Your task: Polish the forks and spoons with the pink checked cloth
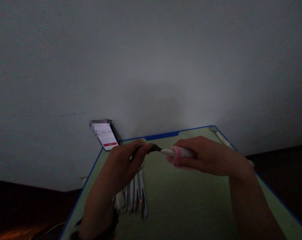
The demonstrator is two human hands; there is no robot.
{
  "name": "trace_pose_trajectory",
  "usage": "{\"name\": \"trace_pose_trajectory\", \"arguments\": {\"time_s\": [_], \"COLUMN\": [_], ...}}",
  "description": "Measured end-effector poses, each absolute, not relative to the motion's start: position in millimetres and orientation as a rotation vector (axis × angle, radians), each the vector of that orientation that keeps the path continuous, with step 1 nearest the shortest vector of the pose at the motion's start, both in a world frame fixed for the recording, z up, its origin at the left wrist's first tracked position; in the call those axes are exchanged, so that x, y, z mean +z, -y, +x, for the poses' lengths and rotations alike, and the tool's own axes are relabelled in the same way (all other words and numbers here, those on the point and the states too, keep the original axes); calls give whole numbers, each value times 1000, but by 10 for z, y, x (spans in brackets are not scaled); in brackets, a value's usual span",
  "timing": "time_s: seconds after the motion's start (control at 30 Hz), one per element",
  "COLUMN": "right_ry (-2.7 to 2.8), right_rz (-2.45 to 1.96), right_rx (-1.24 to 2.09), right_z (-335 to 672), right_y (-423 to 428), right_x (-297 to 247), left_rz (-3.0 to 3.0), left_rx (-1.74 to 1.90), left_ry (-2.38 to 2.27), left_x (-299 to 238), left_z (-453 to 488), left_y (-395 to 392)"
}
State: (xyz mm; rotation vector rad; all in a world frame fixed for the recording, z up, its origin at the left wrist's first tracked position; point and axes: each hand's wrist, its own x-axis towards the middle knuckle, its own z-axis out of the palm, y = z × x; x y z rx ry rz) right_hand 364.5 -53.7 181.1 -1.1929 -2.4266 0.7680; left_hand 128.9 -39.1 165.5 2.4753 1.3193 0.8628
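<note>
My left hand (127, 163) is closed on the metal head of a piece of cutlery with a white handle (167, 152). Fingers cover most of that head, so I cannot tell whether it is a fork or a spoon. At the other end, my right hand (205, 155) grips a pink and white cloth (180, 152) wrapped around the handle. The utensil is held roughly level above the table (185, 200). Below my left hand and forearm lies a row of several metal cutlery handles (137, 195), their far ends partly hidden.
A phone (106, 136) with a lit screen leans against the grey wall (151, 66) at the table's back left corner. Another white-handled utensil (222, 137) lies at the back right corner. A pale object (250, 163) shows partly behind my right wrist. The table has a blue edge.
</note>
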Motion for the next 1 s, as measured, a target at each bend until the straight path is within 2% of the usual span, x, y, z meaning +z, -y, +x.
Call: {"name": "trace_pose_trajectory", "arguments": {"time_s": [0.8, 1.0], "right_ry": [2510, 2496], "right_rz": [-1223, -1218], "right_rx": [748, 801], "right_z": [3591, 3618], "right_y": [511, 498], "right_x": [1744, 1738], "left_rz": [2542, 2521], "left_rx": [644, 688], "left_ry": [-1155, -1084], "left_x": [1655, 1634], "left_z": [1447, 1493], "left_y": [392, 380]}}
